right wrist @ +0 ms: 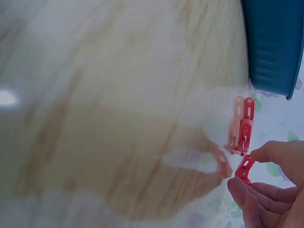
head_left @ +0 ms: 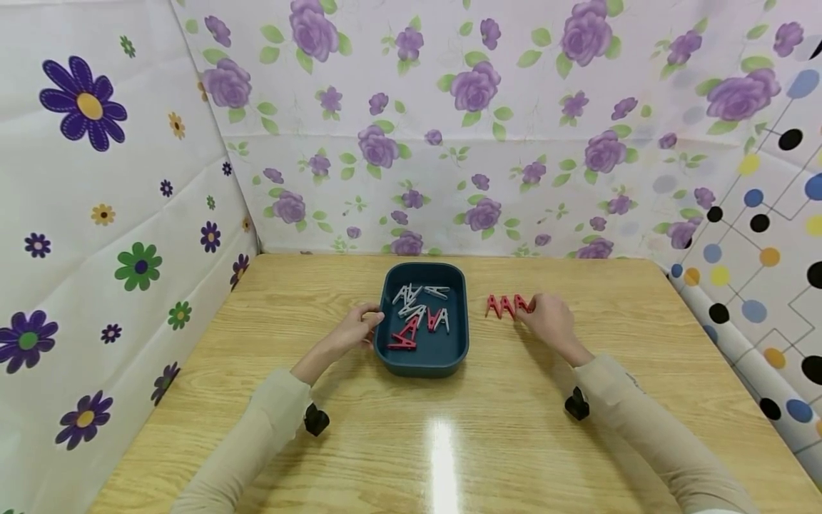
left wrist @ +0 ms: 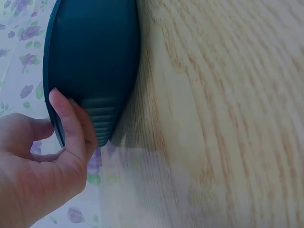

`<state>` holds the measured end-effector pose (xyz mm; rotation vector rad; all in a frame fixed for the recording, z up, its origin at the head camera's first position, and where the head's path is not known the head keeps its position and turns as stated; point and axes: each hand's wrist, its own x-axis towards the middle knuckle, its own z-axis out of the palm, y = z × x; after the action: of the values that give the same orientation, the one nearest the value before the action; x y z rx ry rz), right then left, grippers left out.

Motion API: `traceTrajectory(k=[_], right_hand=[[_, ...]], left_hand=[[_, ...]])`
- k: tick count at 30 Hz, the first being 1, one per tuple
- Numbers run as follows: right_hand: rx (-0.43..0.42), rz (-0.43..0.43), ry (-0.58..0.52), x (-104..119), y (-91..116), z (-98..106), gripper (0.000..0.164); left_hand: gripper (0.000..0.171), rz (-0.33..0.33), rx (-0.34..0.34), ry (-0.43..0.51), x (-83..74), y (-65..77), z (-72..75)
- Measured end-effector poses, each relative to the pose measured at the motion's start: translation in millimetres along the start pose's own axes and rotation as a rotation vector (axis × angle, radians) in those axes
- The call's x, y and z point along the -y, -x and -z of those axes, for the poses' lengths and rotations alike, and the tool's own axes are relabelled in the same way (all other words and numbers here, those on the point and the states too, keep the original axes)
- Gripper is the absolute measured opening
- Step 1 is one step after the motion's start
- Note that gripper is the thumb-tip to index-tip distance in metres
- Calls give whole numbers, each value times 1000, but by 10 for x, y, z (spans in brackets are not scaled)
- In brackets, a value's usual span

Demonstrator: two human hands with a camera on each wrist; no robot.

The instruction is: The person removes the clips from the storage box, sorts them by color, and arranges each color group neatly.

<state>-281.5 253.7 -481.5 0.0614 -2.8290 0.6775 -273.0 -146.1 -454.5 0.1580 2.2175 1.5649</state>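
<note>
A dark blue plastic bin stands on the table with grey clothespins and red clothespins lying loose inside. My left hand grips the bin's left rim, thumb at the top edge and fingers against the outer wall. To the right of the bin, three red clothespins stand in a row. My right hand pinches the rightmost red clothespin between thumb and fingers. The other two, the left one and the middle one, are just left of my fingertips.
The wooden table reaches back to a wall covered with a purple-flowered cloth. Patterned cloths also hang on the left and right. A bright light reflection lies on the table's front middle.
</note>
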Motion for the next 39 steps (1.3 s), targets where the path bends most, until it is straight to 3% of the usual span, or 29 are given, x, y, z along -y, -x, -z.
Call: traceTrajectory(k=[5,15,22,29,39], right_hand=[[-2,-7,-4,-10,5,-6,46],[0,-20,4,-18,5,-12,43],[4,-8,16,-20,12,-12,55],[19,-16,10,-48,7,4,35],[-2,1,-33,-20,2,43,22]], left_hand=[[45,4,6,1,9,-3,4],[44,1,-4,12,-20,3,-17],[45,2,-8,10,-20,14,-11],[46,10,-9,9,-23,19,-8],[45,5,-3,7,-13,8,-14]])
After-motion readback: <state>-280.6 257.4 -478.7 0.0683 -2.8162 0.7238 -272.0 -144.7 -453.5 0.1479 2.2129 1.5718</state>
